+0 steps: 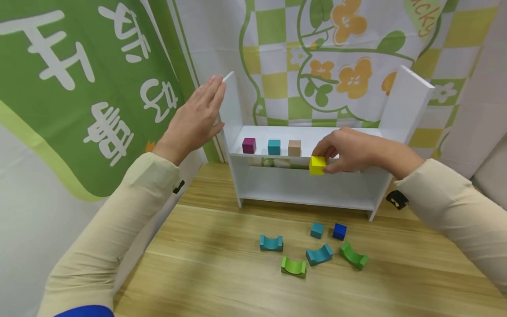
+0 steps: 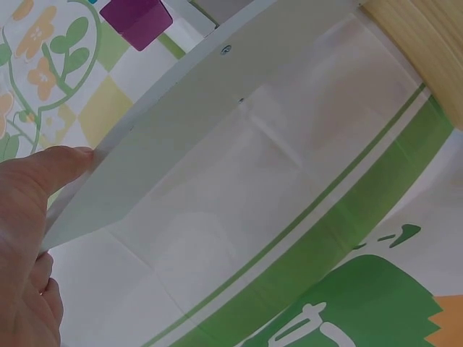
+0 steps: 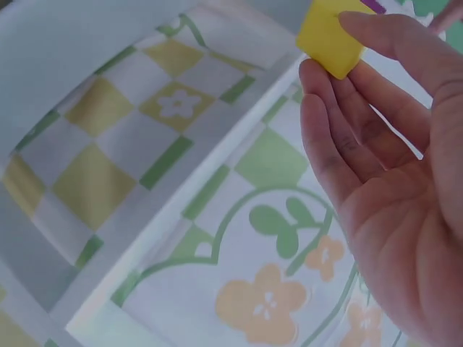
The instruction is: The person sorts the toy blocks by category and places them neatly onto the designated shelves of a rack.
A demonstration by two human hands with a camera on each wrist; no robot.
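Observation:
My right hand (image 1: 354, 149) pinches a yellow cube (image 1: 317, 165) between thumb and fingers, just in front of the upper board's front edge. In the right wrist view the yellow cube (image 3: 333, 37) sits at the fingertips. To its left, a purple cube (image 1: 249, 145), a teal cube (image 1: 274, 147) and a plain wood cube (image 1: 294, 148) stand in a row on the upper board of a white shelf (image 1: 306, 192). My left hand (image 1: 196, 115) rests against the shelf's left side panel (image 2: 181, 123), fingers straight, with the thumb tip at the panel's edge.
On the wooden table (image 1: 190, 255) before the shelf lie a teal cube (image 1: 317, 230), a dark blue cube (image 1: 339, 231), and several curved blocks, including a teal one (image 1: 271, 243) and a green one (image 1: 293, 267). A patterned curtain (image 1: 273, 53) hangs behind.

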